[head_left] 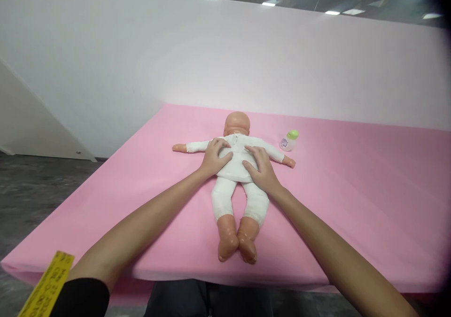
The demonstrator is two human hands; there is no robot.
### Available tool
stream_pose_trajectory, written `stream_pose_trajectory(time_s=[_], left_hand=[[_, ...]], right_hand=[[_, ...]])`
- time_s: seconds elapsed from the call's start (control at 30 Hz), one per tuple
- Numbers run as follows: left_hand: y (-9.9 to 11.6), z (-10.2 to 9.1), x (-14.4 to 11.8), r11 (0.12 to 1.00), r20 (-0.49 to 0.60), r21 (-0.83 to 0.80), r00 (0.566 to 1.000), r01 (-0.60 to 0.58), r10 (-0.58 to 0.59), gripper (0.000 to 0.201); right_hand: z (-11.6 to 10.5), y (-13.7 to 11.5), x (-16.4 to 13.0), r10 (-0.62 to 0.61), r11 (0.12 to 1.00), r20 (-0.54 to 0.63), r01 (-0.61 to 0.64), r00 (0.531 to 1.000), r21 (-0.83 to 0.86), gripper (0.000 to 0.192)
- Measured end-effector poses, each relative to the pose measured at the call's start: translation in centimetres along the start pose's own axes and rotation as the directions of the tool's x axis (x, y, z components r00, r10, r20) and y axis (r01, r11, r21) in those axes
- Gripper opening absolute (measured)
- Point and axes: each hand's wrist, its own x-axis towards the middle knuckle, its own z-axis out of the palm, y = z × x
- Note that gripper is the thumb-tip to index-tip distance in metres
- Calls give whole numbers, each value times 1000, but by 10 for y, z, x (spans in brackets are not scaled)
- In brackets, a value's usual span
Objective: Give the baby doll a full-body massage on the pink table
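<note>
A baby doll (pixel 235 166) in white clothes lies face down on the pink surface (pixel 352 204), head away from me and arms spread out. My left hand (pixel 214 156) rests on the left side of its torso, thumb across the back. My right hand (pixel 260 168) rests on the right side of the torso, fingers apart. Both hands clasp the doll's body from its two sides. The bare feet point toward me near the front edge.
A small bottle with a green cap (pixel 289 140) lies on the pink surface to the right of the doll's head. A white wall (pixel 225 58) stands behind. A yellow tape (pixel 47 286) hangs at the lower left. Dark floor is on the left.
</note>
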Motion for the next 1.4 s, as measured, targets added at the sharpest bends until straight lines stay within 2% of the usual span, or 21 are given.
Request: stream_pose_trajectory(time_s=[1.4], left_hand=[[-9,3,0,1000,3,-23,1000,-8,8,12]], right_hand=[[3,7,1,-3,1000,15,4,1000,-18,31]])
